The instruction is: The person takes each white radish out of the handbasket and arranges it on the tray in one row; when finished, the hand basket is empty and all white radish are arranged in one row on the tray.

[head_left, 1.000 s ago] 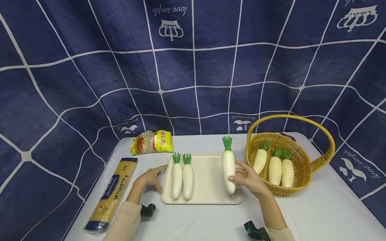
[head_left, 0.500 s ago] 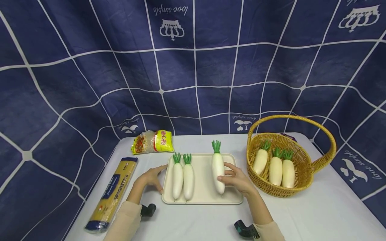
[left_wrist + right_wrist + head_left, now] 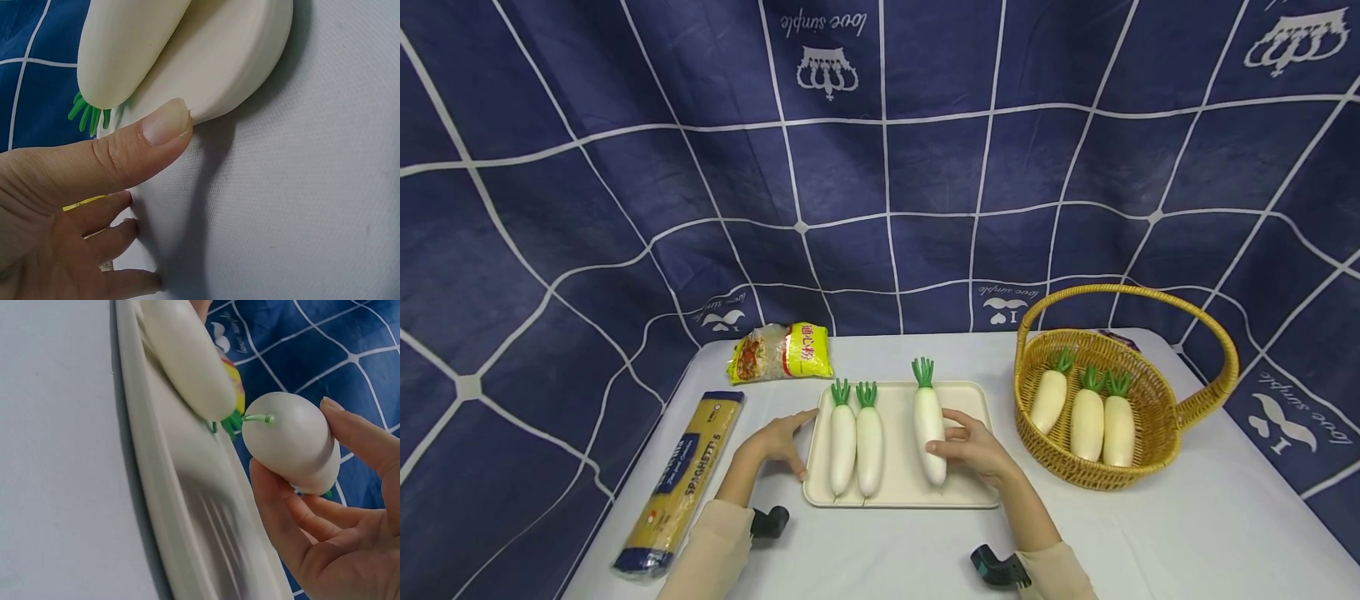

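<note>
My right hand (image 3: 976, 452) pinches a white radish (image 3: 927, 425) with green leaf stubs between thumb and fingers. In the right wrist view the radish (image 3: 290, 434) is held above the tray, its thin root tip facing the camera and a shadow below it. Two more white radishes, one on the left (image 3: 842, 450) and one beside it (image 3: 870, 454), lie side by side in the cream tray (image 3: 895, 493). At the tray's left end is my left hand (image 3: 777, 443), fingers spread. Its thumb (image 3: 165, 125) touches the tray rim in the left wrist view.
A wicker basket (image 3: 1168, 454) with a tall handle stands at the right, holding three white radishes (image 3: 1087, 423). Behind the tray's left side lies a yellow food bag (image 3: 805, 352). A spaghetti pack (image 3: 679, 483) lies at the left. A blue curtain (image 3: 925, 167) closes off the back.
My right hand has carried the radish leftward and down over the tray, away from the basket, closer to the two lying radishes. My left hand has stayed at the tray's end.
</note>
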Available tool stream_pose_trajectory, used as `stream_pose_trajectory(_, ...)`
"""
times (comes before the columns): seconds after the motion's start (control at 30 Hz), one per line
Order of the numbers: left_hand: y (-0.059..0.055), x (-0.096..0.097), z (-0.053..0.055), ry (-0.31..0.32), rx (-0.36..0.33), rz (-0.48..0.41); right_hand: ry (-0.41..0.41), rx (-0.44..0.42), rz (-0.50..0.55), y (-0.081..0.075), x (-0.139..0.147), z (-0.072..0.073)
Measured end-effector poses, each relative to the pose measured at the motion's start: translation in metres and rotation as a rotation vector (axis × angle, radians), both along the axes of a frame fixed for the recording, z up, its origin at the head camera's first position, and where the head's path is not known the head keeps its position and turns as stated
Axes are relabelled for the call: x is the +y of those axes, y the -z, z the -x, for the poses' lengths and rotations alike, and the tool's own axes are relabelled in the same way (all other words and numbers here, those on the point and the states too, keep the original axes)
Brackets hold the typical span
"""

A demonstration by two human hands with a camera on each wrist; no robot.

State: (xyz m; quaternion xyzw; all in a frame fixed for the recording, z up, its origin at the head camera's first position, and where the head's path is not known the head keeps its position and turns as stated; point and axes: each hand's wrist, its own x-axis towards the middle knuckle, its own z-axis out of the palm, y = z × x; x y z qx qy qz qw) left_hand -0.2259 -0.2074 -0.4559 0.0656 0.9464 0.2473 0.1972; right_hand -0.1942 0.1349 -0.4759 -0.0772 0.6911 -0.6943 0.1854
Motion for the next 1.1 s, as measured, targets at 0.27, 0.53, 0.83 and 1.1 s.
stream_pose_trajectory(0.27, 0.001, 0.000, 0.000, -0.001, 0.003, 0.005, -0.012, 0.000, -0.056, 0.007, -0.010, 0.001)
stream_pose_trajectory(0.53, -0.001, 0.000, -0.001, -0.001, 0.005, 0.004, 0.002, -0.020, -0.105, 0.010, -0.020, -0.001)
stream_pose_trajectory(0.83, 0.001, -0.001, -0.001, 0.002, 0.011, 0.007, 0.051, 0.039, -0.225, 0.005, -0.031, -0.005)
stream_pose_trajectory(1.1, 0.002, 0.000, 0.001, 0.001, 0.012, 0.001, 0.093, 0.080, -0.333, 0.006, -0.043, -0.006)
